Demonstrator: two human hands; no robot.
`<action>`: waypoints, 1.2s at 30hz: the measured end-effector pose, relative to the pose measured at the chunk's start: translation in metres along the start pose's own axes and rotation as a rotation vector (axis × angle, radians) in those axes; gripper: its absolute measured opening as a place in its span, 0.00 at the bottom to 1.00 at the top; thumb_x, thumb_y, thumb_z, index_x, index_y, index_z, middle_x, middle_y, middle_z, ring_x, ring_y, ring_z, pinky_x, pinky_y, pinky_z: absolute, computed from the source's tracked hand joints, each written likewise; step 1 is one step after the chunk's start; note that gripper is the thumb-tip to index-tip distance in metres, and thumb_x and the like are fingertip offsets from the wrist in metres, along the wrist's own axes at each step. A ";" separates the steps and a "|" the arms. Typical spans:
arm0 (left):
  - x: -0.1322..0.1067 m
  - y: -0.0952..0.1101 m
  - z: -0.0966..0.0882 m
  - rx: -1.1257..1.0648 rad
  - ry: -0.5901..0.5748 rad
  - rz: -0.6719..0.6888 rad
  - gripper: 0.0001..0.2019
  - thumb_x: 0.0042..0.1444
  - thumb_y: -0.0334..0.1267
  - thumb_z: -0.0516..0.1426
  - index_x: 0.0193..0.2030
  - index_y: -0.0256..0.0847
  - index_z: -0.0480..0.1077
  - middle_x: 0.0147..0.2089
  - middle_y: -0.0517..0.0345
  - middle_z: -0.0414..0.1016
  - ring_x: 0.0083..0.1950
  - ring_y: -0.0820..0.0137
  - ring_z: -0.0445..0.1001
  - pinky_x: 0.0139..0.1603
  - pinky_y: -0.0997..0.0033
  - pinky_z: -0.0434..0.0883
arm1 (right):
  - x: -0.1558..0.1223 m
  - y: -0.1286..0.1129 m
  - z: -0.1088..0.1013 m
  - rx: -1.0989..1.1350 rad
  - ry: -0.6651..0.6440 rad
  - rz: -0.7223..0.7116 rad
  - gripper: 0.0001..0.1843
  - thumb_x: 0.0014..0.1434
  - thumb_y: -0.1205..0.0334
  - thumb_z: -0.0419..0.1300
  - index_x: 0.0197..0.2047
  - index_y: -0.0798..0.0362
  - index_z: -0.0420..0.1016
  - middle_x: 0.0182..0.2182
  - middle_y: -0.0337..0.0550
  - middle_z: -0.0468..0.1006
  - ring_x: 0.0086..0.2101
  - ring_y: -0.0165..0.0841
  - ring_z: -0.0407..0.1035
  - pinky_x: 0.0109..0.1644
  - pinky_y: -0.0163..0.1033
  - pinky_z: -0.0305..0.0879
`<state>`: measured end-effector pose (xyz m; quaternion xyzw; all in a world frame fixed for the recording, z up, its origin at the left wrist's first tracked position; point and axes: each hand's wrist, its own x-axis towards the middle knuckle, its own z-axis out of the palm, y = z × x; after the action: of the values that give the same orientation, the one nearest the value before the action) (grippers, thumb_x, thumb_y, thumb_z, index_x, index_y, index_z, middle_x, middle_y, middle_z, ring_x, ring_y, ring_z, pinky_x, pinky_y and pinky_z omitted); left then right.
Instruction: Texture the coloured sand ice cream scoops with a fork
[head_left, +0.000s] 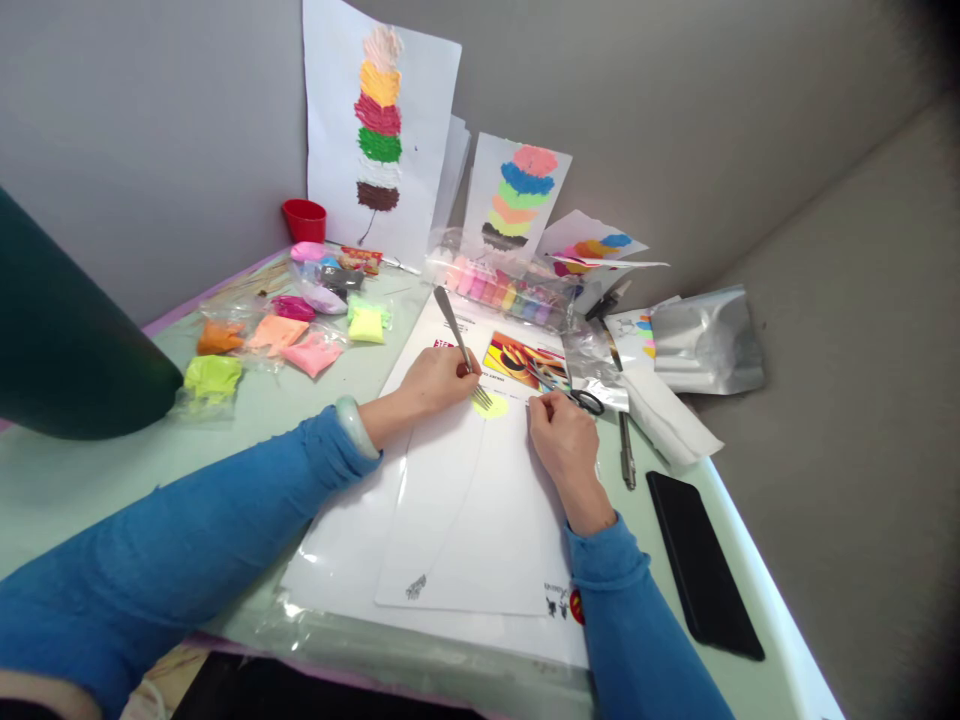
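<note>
My left hand (435, 380) is closed round a metal fork (459, 345), whose tines press on a small yellow-green blob of clay (492, 406) on a white sheet of paper (465, 510). My right hand (562, 440) rests on the same sheet just right of the blob, fingers curled and pressing the paper down; I cannot tell whether anything is in them. Both arms wear blue sleeves. Scissors (581, 398) lie just beyond the right hand's fingertips.
Bags of coloured clay (285, 340) lie at the left, a clear box of clay colours (502, 285) at the back. Clay pictures (379, 120) lean on the wall, by a red cup (304, 218). A black phone (701, 565), a pen (626, 450) and a silver pouch (709, 340) sit right.
</note>
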<state>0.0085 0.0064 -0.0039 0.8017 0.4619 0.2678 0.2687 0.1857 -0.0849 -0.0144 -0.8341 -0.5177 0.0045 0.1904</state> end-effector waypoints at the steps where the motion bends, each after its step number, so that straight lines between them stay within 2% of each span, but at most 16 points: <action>1: 0.000 -0.001 0.000 0.002 0.004 -0.004 0.11 0.51 0.34 0.56 0.38 0.39 0.78 0.30 0.58 0.78 0.31 0.69 0.74 0.34 0.72 0.66 | 0.000 0.000 0.000 -0.001 0.001 0.000 0.15 0.63 0.55 0.52 0.39 0.52 0.77 0.31 0.47 0.80 0.31 0.38 0.70 0.33 0.38 0.51; 5: 0.001 -0.003 -0.001 -0.001 -0.010 0.008 0.11 0.51 0.33 0.56 0.38 0.39 0.78 0.30 0.58 0.78 0.31 0.69 0.74 0.34 0.72 0.67 | 0.000 0.003 0.003 0.024 0.027 -0.009 0.15 0.62 0.55 0.52 0.38 0.52 0.77 0.30 0.47 0.79 0.31 0.38 0.70 0.33 0.38 0.51; 8: 0.001 -0.003 -0.002 -0.030 -0.032 0.019 0.10 0.50 0.34 0.56 0.38 0.39 0.77 0.29 0.59 0.77 0.31 0.69 0.73 0.33 0.73 0.67 | 0.001 0.004 0.005 0.100 0.068 -0.072 0.15 0.62 0.54 0.52 0.37 0.52 0.76 0.29 0.46 0.79 0.31 0.37 0.70 0.34 0.37 0.53; 13: -0.003 0.002 0.000 -0.122 -0.134 0.027 0.08 0.51 0.34 0.57 0.37 0.39 0.76 0.24 0.63 0.74 0.28 0.72 0.72 0.31 0.76 0.66 | 0.001 0.005 0.008 0.212 0.101 -0.161 0.18 0.63 0.50 0.49 0.35 0.53 0.75 0.26 0.43 0.78 0.28 0.36 0.70 0.34 0.37 0.54; 17: -0.004 0.005 0.000 -0.150 -0.157 0.035 0.08 0.51 0.34 0.57 0.36 0.39 0.76 0.23 0.64 0.72 0.26 0.73 0.70 0.30 0.76 0.65 | 0.000 0.003 0.007 0.194 0.089 -0.196 0.18 0.62 0.50 0.50 0.35 0.52 0.75 0.26 0.42 0.77 0.28 0.35 0.70 0.34 0.37 0.55; 21: -0.004 0.006 -0.002 -0.134 -0.175 0.027 0.08 0.51 0.34 0.57 0.36 0.39 0.76 0.22 0.64 0.72 0.26 0.73 0.70 0.31 0.76 0.64 | -0.002 0.002 0.006 0.128 0.047 -0.249 0.13 0.61 0.53 0.54 0.34 0.51 0.75 0.30 0.42 0.79 0.32 0.35 0.71 0.35 0.37 0.55; 24: -0.004 0.007 -0.003 -0.124 -0.164 0.024 0.08 0.51 0.34 0.57 0.36 0.39 0.76 0.22 0.64 0.72 0.27 0.73 0.71 0.31 0.76 0.65 | -0.002 0.002 0.005 0.099 0.019 -0.268 0.12 0.61 0.55 0.54 0.35 0.51 0.75 0.34 0.42 0.79 0.33 0.35 0.70 0.36 0.37 0.56; 30: -0.003 0.007 0.000 -0.058 -0.059 0.027 0.09 0.50 0.33 0.56 0.36 0.39 0.77 0.26 0.62 0.75 0.29 0.72 0.72 0.34 0.74 0.67 | -0.002 0.001 0.004 0.088 -0.004 -0.252 0.12 0.61 0.57 0.53 0.37 0.51 0.75 0.35 0.43 0.79 0.34 0.35 0.71 0.37 0.37 0.56; 36: -0.003 0.007 -0.001 -0.015 -0.040 0.018 0.10 0.50 0.32 0.56 0.37 0.38 0.77 0.28 0.59 0.77 0.31 0.70 0.73 0.36 0.72 0.68 | -0.002 0.001 0.005 0.101 -0.004 -0.251 0.11 0.61 0.57 0.53 0.36 0.51 0.75 0.34 0.42 0.79 0.34 0.35 0.71 0.37 0.37 0.56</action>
<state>0.0108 0.0010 0.0009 0.8089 0.4473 0.2575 0.2814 0.1852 -0.0855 -0.0194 -0.7521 -0.6175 0.0083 0.2303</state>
